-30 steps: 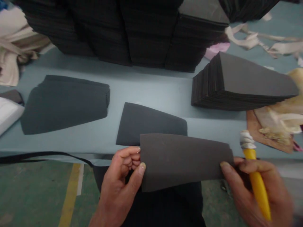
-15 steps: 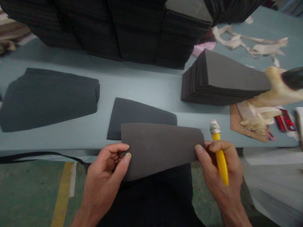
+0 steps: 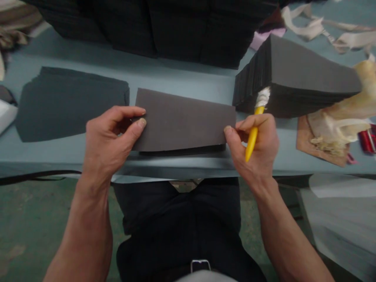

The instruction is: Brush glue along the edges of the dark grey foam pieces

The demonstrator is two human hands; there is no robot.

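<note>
Pinching a grey sheet [image 3: 185,121] at its two short ends, both hands are busy near the front edge of the bench [image 3: 182,74]. Left hand [image 3: 107,143] has thumb and finger on the wider end; right hand [image 3: 260,150] grips the narrower end and also holds a yellow stick [image 3: 252,139], white tip [image 3: 262,98] up. Sheet sits over a dark piece [image 3: 188,150] that peeks out along the front side; can't tell if they touch. Main risk looks like misalignment: ends set down unevenly, edges end up skewed. Sheet seems thin, so bringing the hands together could bow it in the middle. Right hand doing two jobs could lose its pinch or let the stick roll. White tip is near the right-hand stack [image 3: 311,74], so a wrist turn might smear it if wet, though wetness isn't visible. Left forearm or knuckles could nudge the loose pile [image 3: 67,103] toward the bench's left, its edges already uneven. Pulling too far toward the body could tip the pieces over the front edge.
</note>
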